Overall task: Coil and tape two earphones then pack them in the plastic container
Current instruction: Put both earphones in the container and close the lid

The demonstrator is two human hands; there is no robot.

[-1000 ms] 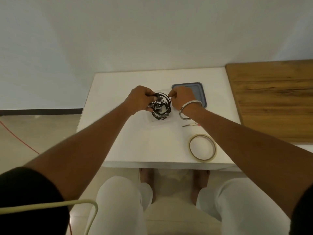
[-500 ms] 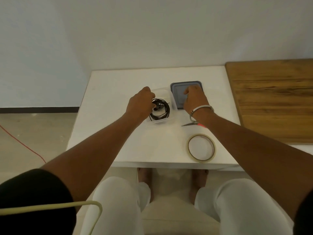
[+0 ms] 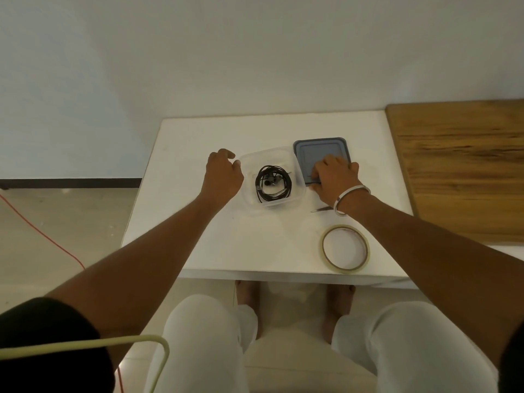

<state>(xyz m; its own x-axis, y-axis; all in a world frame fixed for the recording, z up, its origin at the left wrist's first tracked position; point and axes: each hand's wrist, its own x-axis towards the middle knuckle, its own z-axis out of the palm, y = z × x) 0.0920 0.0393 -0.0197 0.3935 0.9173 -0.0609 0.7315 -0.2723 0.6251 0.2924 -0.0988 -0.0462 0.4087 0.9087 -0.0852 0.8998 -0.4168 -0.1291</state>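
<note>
Two coiled earphones (image 3: 272, 182) inside the clear container (image 3: 295, 163), left hand (image 3: 224, 177) loose beside it, right hand (image 3: 334, 177) gripping the grey lid (image 3: 320, 147) on the counter (image 3: 198, 143)

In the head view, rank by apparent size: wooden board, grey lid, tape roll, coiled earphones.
1. wooden board
2. grey lid and tape roll: look alike; the tape lies nearer, so unranked
3. coiled earphones

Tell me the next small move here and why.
Probably lift the grey lid with the right hand and carry it over the clear container. The coiled earphones already lie inside, the container stands open, and the fingers curl at the lid's near edge.
</note>
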